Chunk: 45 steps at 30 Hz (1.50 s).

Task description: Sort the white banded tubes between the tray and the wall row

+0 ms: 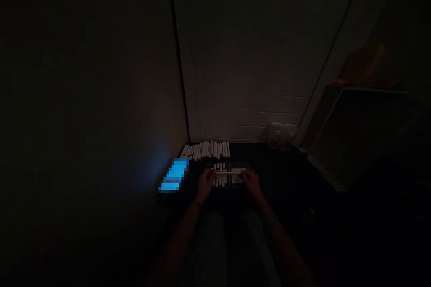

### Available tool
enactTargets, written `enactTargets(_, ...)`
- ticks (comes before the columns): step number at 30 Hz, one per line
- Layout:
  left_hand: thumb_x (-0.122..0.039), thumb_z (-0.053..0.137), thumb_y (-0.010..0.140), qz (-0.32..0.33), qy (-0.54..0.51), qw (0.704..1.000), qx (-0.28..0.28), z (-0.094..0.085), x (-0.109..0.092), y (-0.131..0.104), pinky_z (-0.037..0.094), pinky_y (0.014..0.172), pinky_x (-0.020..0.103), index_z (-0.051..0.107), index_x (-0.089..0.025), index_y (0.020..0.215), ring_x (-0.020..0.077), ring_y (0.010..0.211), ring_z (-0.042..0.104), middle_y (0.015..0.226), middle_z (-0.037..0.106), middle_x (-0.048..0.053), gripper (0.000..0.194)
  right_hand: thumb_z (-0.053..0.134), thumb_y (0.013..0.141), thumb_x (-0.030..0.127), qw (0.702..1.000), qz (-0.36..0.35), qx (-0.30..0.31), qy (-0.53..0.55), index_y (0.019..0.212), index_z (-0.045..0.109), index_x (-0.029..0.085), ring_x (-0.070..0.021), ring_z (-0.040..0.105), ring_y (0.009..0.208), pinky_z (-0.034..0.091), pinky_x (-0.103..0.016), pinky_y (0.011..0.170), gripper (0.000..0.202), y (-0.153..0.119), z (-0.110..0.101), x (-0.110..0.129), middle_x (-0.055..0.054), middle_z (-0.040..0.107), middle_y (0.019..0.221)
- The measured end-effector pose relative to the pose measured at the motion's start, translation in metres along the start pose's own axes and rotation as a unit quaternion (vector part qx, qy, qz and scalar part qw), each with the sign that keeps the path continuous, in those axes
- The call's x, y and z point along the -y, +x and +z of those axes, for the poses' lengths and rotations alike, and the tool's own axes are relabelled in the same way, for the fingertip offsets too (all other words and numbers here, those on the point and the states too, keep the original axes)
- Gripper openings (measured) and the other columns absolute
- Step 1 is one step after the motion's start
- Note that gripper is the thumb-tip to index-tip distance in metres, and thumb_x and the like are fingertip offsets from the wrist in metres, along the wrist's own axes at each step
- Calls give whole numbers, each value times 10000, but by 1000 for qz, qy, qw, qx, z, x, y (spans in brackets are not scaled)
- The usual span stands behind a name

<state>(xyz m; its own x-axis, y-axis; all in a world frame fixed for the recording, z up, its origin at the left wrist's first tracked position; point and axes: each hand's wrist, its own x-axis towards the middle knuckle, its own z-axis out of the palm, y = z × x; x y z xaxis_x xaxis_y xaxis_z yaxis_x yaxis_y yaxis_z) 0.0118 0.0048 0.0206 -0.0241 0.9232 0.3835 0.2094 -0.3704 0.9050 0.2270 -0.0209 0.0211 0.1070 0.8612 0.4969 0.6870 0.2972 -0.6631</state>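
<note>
A white marker [229,173] lies level between my two hands. My left hand [206,184] is closed on its left end, and my right hand [252,182] is closed on its right end. Beneath it is an open dark case [249,166] with two halves. Several white markers [220,181] stand side by side in the left half, and a white card or paper [237,178] shows in the right half. Behind the case runs a row of white markers [206,150] with coloured tips. The scene is very dark.
A brightly lit, blurred screen [174,175] rests at the table's left. Two clear containers [282,136] stand at the back right against the wall. Further right is a shelf unit [373,89] with orange and red things on top. My legs are below the table edge.
</note>
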Motion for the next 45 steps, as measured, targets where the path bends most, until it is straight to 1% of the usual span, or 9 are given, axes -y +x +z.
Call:
enactTargets(6,-403,485,724,-8,-2,1000,-5,0,-1,0,430,720,270,594,-144,882,163,787,557,836,622,55,323,356,826,409,1000,14,-2,-4,750,637,199,-144,549,777,368,-234,731,360,0,2,-3,-22,638,786)
enactTargets(10,-413,478,727,-6,-1,1000,-6,1,1,0,428,714,268,594,-146,870,161,783,559,835,623,51,324,349,830,383,1000,11,-4,-9,749,634,200,-145,547,801,358,-235,744,347,1,3,-4,-22,636,791)
enactTargets(15,-409,472,737,6,9,1000,4,0,-1,0,426,708,265,591,-146,874,153,750,555,793,616,40,319,290,851,355,1000,4,-1,6,723,627,196,-137,546,764,362,-224,710,394,0,3,-4,-23,631,766)
enactTargets(18,-409,478,732,-2,2,1000,-3,0,-3,-1,427,729,271,592,-148,874,161,783,557,822,618,47,319,317,839,374,1000,18,-12,-5,743,626,195,-143,543,777,360,-233,730,370,-1,2,-4,-28,630,786)
enactTargets(21,-409,483,728,-8,-3,1000,1,0,-4,-1,426,733,271,592,-149,870,165,800,553,841,615,52,316,335,833,366,1000,5,-9,-5,752,626,196,-142,542,783,358,-233,738,347,-1,3,-4,-27,630,790)
enactTargets(26,-405,478,730,-5,1,1000,-3,0,-7,-1,425,723,270,593,-149,857,159,770,551,785,611,41,308,356,820,341,1000,2,-6,-9,755,627,193,-147,541,775,363,-234,724,316,0,4,-4,-31,630,787)
enactTargets(32,-410,490,719,-2,-6,1000,-8,1,-3,0,431,725,279,591,-145,877,166,785,556,833,617,52,325,365,816,353,1000,15,-16,-21,827,627,197,-153,537,806,360,-246,746,305,-1,4,-4,-34,630,835)
enactTargets(39,-405,494,717,-10,1,1000,-4,0,-3,0,431,734,287,596,-149,870,171,782,559,817,620,54,316,329,836,330,1000,-7,-16,-9,759,616,194,-139,542,757,361,-226,701,326,0,5,-6,-22,626,767)
enactTargets(45,-421,490,719,-14,-4,1000,-4,1,1,1,436,735,288,595,-148,883,175,795,563,844,623,58,335,305,847,342,1000,-5,-14,-11,748,613,194,-142,539,786,356,-229,718,357,-3,3,-5,-30,625,799)
